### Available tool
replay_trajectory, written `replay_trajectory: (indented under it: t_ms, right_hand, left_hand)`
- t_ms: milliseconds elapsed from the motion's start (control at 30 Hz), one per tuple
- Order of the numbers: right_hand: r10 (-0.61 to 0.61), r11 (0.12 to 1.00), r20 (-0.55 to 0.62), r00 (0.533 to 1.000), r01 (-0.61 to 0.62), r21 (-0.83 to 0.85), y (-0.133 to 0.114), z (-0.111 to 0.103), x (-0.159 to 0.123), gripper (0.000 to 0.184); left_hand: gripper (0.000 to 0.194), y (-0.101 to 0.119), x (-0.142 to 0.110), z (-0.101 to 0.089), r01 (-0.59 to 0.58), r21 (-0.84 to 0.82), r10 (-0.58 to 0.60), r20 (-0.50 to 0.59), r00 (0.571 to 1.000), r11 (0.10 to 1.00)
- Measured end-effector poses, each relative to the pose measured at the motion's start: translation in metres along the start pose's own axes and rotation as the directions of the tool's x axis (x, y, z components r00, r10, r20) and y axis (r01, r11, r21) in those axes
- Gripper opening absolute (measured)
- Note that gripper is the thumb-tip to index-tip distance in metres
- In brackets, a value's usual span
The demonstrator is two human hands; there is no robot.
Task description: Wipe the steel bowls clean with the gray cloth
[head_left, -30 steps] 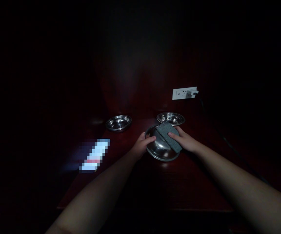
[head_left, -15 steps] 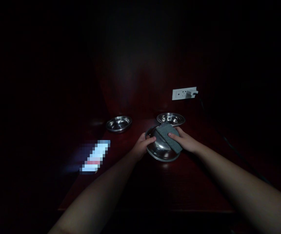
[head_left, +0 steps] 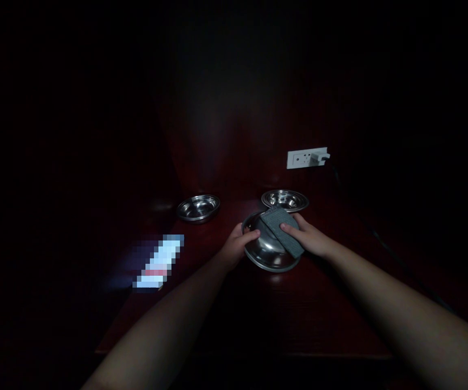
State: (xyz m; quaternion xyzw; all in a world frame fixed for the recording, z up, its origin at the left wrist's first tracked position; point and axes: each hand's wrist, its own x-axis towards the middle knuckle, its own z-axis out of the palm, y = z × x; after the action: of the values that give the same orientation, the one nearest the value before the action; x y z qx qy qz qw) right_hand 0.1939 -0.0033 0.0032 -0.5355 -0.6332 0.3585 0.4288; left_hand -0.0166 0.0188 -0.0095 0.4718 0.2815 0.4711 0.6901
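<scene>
Between my hands is a shiny metal bowl (head_left: 264, 254), its rounded underside turned toward me. My left hand (head_left: 236, 245) grips its left rim, thumb lying on the metal and fingers hidden behind. A folded grey-green cloth (head_left: 278, 225) lies across the bowl's right side. My right hand (head_left: 307, 235) pinches this cloth against the bowl, thumb on top; its other fingers are mostly out of sight behind. Just beyond the cloth stands a second metal bowl (head_left: 285, 200) with a wide rim, partly covered by it in view. Another metal bowl (head_left: 198, 208) rests farther left, opening upward.
A dark red table (head_left: 266, 325) lies under my arms. At its left edge a bright, blurred-out rectangle (head_left: 161, 262) glows, possibly a screen. On the back wall is a white socket plate (head_left: 307, 157) with a plug, and a dark cable (head_left: 388, 249) runs along the right. The surroundings are very dark.
Almost nothing differs. The whole scene sits slightly lower in view, and both hands keep the same hold on the bowl and cloth.
</scene>
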Motion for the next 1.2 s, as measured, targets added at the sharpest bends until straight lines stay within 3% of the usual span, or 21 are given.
replay_trajectory:
  t_ms: [1033, 1200]
  right_hand:
    - [0.015, 1.000, 0.006, 1.000, -0.015, 0.016, -0.0009, -0.0002, -0.0006, 0.054]
    - [0.010, 0.999, 0.012, 1.000, -0.010, 0.034, 0.0013, 0.0001, 0.0008, 0.055]
  left_hand:
    - [0.043, 0.0031, -0.0021, 0.0036, -0.001, 0.016, 0.000, 0.046, 0.999, 1.000]
    - [0.044, 0.0016, -0.0011, 0.0035, -0.011, -0.005, 0.011, 0.008, 1.000, 1.000]
